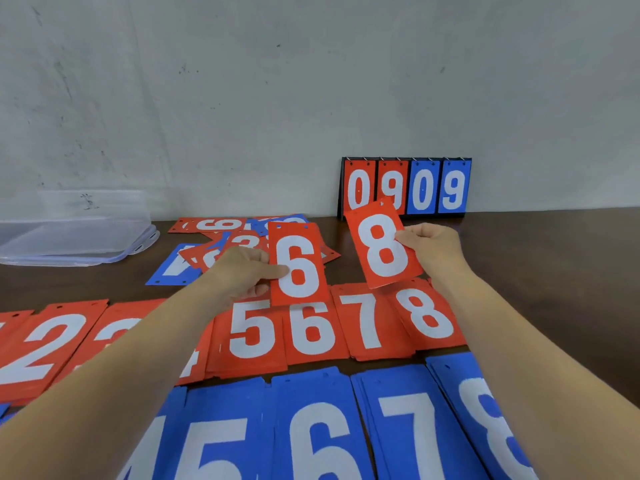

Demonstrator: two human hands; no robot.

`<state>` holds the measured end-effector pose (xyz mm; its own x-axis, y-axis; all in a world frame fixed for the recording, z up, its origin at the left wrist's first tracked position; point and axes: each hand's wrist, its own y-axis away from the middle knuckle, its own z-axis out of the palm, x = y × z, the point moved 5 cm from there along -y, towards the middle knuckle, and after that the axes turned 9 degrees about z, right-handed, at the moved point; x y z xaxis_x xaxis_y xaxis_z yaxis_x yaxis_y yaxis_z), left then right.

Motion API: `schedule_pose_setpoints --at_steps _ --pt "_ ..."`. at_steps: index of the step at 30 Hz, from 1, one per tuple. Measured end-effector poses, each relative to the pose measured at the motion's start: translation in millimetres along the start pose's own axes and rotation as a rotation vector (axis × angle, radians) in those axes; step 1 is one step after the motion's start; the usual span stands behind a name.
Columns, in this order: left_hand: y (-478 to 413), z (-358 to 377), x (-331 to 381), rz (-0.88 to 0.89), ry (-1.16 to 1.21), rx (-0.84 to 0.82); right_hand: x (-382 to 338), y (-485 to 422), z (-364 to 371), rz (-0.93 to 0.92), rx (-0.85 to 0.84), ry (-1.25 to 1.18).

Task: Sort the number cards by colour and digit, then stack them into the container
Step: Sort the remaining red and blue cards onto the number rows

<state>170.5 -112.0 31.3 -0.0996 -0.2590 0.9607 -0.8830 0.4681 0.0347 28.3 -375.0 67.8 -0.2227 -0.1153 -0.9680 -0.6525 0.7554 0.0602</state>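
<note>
1. Left hand pinches the red 6 card by its left edge, thumb on the face and fingers curled behind.
2. Right hand pinches the red 8 card by its right edge in the same kind of grip.
3. Key relation for the 6: the card hangs straight over the far end of the red 6 pile. Its long axis is upright and parallel to the pile, and its lower edge overlaps the pile's top edge in this view. Looks like a short drop toward the person, with no turn needed.
4. Key relation for the 8: the red 8 pile lies toward the person and a bit right of the card. The card is tilted with its top leaning left, close to the lean of the pile itself. Its bottom corner sits over the gap between the red 7 pile and the 8 pile, so it probably needs a small shift right before it goes down.
5. Each hand is the nearer one to its own pile, so the arms don't cross.
6. An unsorted heap of red and blue cards lies behind the left hand.
7. The clear container sits far left on the surface, well apart from both hands. Stacking looks not yet started.
8. The blue row lies nearest the person.
</note>
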Motion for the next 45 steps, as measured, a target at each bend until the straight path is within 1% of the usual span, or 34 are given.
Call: schedule_pose_setpoints --at_steps 4,8,10,13,16,19,22,25,27,31,38,45 --pt "13 11 0 -0.056 -0.074 -0.067 9 1 -25 0.093 -0.038 0.019" --pt "25 17 3 -0.086 -0.158 -0.070 18 2 -48 0.161 -0.056 0.112" --pt "35 20 7 -0.101 -0.215 -0.064 25 2 -56 0.181 -0.091 0.152" --pt "48 26 9 -0.083 -0.330 -0.032 36 6 -63 0.173 -0.121 0.185" --pt "58 35 12 -0.050 -0.397 0.015 50 6 -67 0.183 -0.117 0.184" --pt "66 41 14 -0.033 -0.528 0.067 60 3 -66 0.187 -0.099 0.205" --pt "70 44 14 -0.035 -0.669 0.104 67 -3 -66 0.156 -0.057 0.293" --pt "73 46 14 -0.028 -0.817 0.133 70 -8 -64 0.106 0.000 0.584" --pt "74 47 14 -0.040 -0.861 0.144 68 -6 -63 0.070 0.045 0.713" --pt "77 52 13 -0.068 -0.890 0.144 68 -6 -61 -0.001 0.128 0.889" --pt "73 54 7 -0.052 -0.922 0.113 70 -4 -55 -0.081 0.138 1.027" --pt "76 59 10 -0.009 -0.970 0.109 62 3 -56 -0.197 0.172 1.072"
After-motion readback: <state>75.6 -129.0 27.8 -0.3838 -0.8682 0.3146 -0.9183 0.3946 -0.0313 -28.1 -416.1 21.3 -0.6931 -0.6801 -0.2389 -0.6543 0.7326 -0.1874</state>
